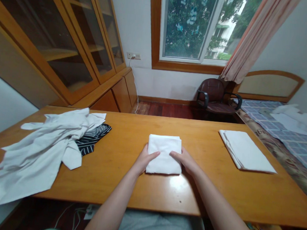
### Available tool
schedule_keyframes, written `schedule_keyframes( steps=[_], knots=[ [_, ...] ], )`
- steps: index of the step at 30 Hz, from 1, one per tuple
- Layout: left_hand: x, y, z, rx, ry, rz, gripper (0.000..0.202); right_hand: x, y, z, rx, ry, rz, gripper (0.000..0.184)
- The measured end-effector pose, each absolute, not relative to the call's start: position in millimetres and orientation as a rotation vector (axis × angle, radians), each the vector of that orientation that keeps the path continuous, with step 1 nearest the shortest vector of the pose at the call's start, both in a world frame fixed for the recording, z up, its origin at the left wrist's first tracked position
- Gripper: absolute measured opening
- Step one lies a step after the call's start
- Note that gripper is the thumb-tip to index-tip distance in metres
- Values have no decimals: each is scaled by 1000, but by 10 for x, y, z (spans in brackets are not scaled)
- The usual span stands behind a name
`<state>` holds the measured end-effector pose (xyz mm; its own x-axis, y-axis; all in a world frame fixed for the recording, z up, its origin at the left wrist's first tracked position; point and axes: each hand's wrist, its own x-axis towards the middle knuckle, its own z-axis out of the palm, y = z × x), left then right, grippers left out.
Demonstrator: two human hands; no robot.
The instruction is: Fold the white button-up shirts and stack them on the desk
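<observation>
A small folded white cloth (164, 149) lies in the middle of the wooden table (126, 183). My left hand (144, 160) rests at its left edge, thumb on top and fingers at the side, gripping it. My right hand (185, 162) holds the right edge the same way, thumb lying over the cloth. Both forearms reach in from the near edge of the table.
A pile of loose white garments (41, 148) with a striped dark piece (91, 138) lies at the left. A flat folded white stack (246, 150) sits at the right. Behind are a glass-door cabinet (69, 41), a dark chair (214, 96), a window and a bed (287, 132).
</observation>
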<state>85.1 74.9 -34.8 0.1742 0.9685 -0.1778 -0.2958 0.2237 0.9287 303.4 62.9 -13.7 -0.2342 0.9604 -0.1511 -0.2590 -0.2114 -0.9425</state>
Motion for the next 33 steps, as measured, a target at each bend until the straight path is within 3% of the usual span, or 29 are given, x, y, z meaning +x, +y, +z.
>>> schedule_keyframes(
  steps=[12,23,33],
  knots=[
    [892,747,-290,801,909,1027,73,3011,621,-298,-1081,-942,1482,54],
    [945,821,-129,796,844,993,75,2999,619,9,-1022,-886,1634,59],
    [963,958,-262,716,873,1017,56,2965,856,-147,-1165,-859,1505,49]
  ],
)
